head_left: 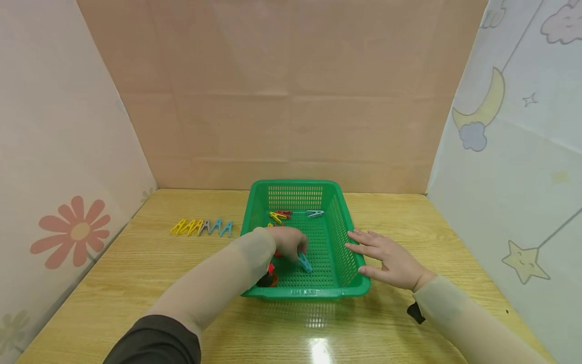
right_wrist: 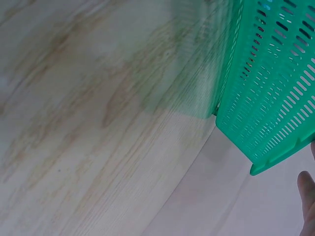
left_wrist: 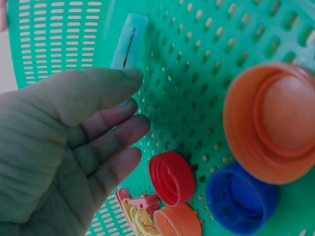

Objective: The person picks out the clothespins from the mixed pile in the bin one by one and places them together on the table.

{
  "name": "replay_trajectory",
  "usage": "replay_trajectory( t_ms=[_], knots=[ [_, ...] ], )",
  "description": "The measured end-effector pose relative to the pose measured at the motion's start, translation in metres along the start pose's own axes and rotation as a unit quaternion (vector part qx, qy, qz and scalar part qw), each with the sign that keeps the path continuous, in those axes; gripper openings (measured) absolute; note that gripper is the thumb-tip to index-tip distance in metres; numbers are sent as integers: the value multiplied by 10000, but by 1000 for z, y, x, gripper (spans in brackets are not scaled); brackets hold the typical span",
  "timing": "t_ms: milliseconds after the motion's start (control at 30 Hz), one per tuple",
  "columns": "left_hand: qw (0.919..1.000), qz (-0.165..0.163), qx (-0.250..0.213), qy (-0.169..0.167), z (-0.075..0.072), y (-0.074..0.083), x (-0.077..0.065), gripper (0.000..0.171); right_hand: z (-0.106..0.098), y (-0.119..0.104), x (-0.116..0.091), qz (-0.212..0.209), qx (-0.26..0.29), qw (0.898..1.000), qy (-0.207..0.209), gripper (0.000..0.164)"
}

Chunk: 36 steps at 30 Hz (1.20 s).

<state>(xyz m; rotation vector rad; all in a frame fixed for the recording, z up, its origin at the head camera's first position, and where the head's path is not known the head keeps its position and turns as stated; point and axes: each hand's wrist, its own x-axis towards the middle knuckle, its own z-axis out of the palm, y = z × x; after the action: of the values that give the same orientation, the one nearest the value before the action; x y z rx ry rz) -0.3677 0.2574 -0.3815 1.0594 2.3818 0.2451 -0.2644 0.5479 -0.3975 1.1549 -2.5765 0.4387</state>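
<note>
Inside the green basket (head_left: 304, 292), my left hand (head_left: 288, 241) pinches a light blue clothespin (head_left: 305, 263) low over the perforated floor. The left wrist view shows the thumb across this clothespin (left_wrist: 131, 37), and the other fingers bent beneath. Close by lie a large orange bottle cap (left_wrist: 241, 123), a blue cap (left_wrist: 241, 199), a red cap (left_wrist: 170, 179) and a smaller orange cap (left_wrist: 179, 221). Pink and yellow clothespins (left_wrist: 135, 211) sit beside them. My right hand (head_left: 386, 258) has its fingers spread, fingertips at the basket's right rim.
Left of the basket, a row of yellow clothespins (head_left: 188, 227), a grey one (head_left: 205, 226) and blue ones (head_left: 226, 228) lies on the wooden table (head_left: 136, 263). At the basket's far end are a yellow clothespin (head_left: 278, 217), dark red ones and a pale grey-blue one (head_left: 314, 213). Walls enclose three sides.
</note>
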Motion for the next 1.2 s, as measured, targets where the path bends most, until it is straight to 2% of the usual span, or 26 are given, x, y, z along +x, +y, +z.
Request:
replay_trajectory(
  t_ms=[233, 300, 467, 700, 933, 1133, 1200],
  knots=[
    [9988, -71, 484, -53, 4, -1, 1, 18, 1, -1, -1, 28, -44, 10000, 3, 55],
    [9988, -64, 478, -37, 4, -1, 1, 17, 0, -2, -1, 29, -61, 10000, 2, 55],
    [9998, -37, 156, 155, 2, -1, 2, 18, 0, -2, -1, 33, -73, 10000, 3, 55],
    [9967, 95, -446, 667, -7, -3, 1, 25, 1, -1, -2, 10, -38, 10000, -20, 55],
    [9836, 223, -1272, 1260, -16, -5, 2, 29, 1, -2, -2, 30, -3, 10000, -11, 54],
    [9649, 299, -2013, 1661, -25, -2, -4, 29, 2, -2, -2, 23, -88, 10000, 16, 54],
    [9610, 266, -2115, 1760, -28, -1, -8, 31, 2, -2, -2, 47, -86, 10000, 12, 54]
  ],
)
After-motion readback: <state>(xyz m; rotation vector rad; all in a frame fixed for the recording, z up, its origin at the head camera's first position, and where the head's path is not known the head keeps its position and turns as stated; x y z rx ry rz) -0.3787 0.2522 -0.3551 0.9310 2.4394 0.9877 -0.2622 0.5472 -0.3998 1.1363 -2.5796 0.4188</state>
